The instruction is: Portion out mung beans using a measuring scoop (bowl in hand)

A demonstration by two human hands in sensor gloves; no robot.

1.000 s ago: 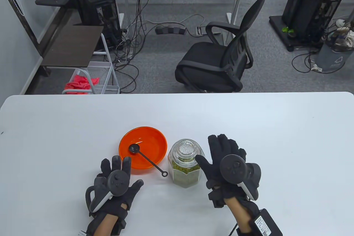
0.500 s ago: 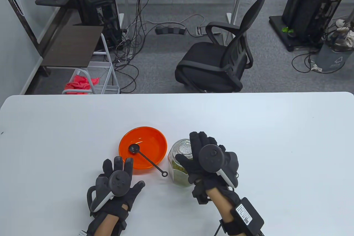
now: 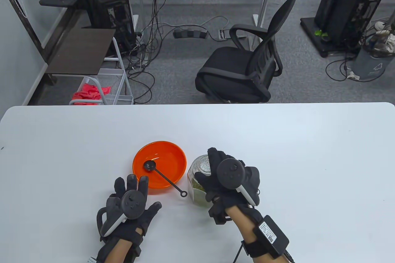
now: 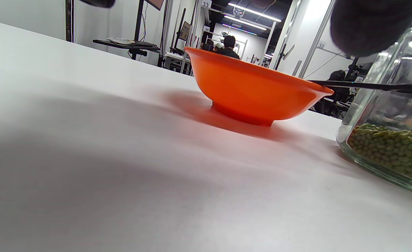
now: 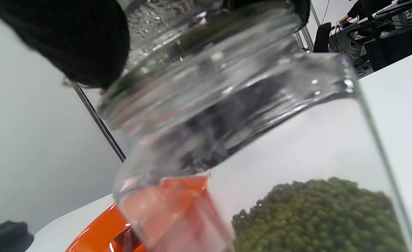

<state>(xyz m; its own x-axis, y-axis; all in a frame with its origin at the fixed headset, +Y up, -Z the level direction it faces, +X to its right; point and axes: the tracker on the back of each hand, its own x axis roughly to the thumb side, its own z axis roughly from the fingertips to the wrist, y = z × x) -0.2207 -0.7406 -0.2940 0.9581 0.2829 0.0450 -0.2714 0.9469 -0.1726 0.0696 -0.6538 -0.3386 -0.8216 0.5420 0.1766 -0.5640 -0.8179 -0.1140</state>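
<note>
Fingers of my right hand, in black knit glove fabric, curl over the top of the glass jar; in the right wrist view one fingertip presses the rim of the clear, dimpled lid, so I read this as a grip on the lid, though I cannot tell how firm. The jar is faceted, transparent and thick-walled, standing upright on the table with a bed of small round green mung beans filling its lower part.

Just beside the jar, to its left, sits the orange bowl: glossy, shallow, round, with a flared rim and a short foot ring visible in the left wrist view. The measuring scoop, thin black plastic, lies with its round cup inside the bowl and its straight handle resting over the near rim, the ringed end jutting out toward the jar.

My left hand rests flat on the table near the bowl's front edge, fingers spread and holding nothing.

The table is smooth, matte white. Beyond it stands a black mesh office chair on grey carpet.
</note>
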